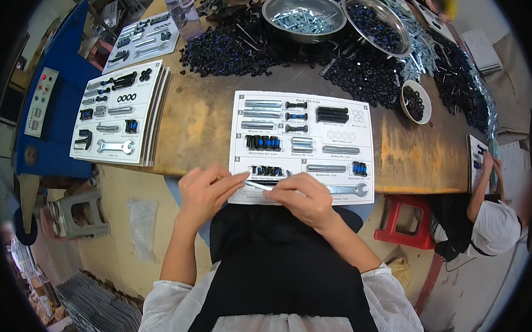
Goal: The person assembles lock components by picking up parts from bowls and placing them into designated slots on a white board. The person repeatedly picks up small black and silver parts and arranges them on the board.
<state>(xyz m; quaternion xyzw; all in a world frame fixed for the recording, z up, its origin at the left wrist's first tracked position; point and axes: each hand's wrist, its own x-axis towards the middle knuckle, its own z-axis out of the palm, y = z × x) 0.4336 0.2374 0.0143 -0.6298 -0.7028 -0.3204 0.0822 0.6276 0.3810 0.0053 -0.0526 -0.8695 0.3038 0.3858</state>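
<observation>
Just above the near edge of a white parts card (pixel 365 147), my left hand (pixel 203 193) and my right hand (pixel 306 200) pinch a slim silvery metal piece (pixel 258 186) between them. Its exact kind I cannot make out. The card carries silvery sleeves (pixel 263 104), black bolts (pixel 332 114), blue-banded black bolts (pixel 262 143) and, near my fingers, a row of short black screws (pixel 266 171). A silvery open-end wrench (pixel 350 189) lies along its lower edge, partly covered by my right hand. The card overhangs the table's front edge toward my lap.
Finished-looking stacked cards (pixel 112 119) stand on the left. Metal bowls (pixel 305 34) of silvery and black parts sit behind, among black heaps (pixel 231 52). A small white bowl (pixel 416 102) holds black rings. Beside a red stool (pixel 404 222), a co-worker (pixel 497 224) handles another card.
</observation>
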